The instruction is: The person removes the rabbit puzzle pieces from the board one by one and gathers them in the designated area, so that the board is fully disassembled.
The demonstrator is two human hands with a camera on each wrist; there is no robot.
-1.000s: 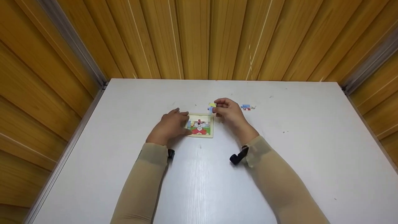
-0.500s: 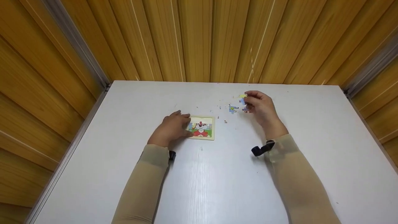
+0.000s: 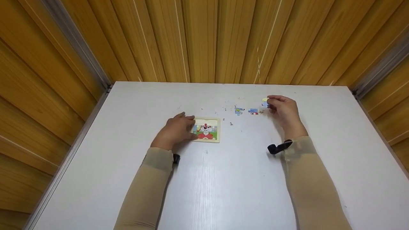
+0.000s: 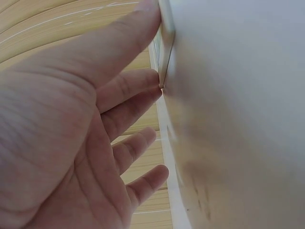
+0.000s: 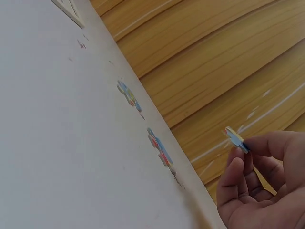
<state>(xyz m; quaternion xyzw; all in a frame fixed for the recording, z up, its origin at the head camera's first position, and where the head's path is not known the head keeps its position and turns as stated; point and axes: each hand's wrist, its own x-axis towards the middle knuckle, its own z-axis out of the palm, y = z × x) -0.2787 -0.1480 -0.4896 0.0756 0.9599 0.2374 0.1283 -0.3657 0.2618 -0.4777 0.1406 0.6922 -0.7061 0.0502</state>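
Observation:
In the head view my left hand (image 3: 177,131) holds the left side of a small light-wood puzzle frame (image 3: 218,131), thumb at the near edge, index finger at the far edge. The frame bears a partly filled picture of a white-faced animal in red, with a bare strip along the top. Off to the right, my right hand (image 3: 285,110) pinches a yellow-and-blue jigsaw piece (image 5: 235,139) between thumb and fingertips, raised over the table. Two loose jigsaw pieces lie between the hands: a blue-green one (image 3: 238,111) and a blue-and-red one (image 3: 253,111).
The white table (image 3: 204,179) reaches back to a yellow wood-panelled wall (image 3: 198,41). Small specks (image 3: 231,124) lie scattered around the loose pieces. Each wrist wears a black camera, such as the right wrist camera (image 3: 275,149).
My right hand has moved right, away from the frame, past the loose pieces, still pinching the yellow-and-blue jigsaw piece. The left hand stays at the frame.

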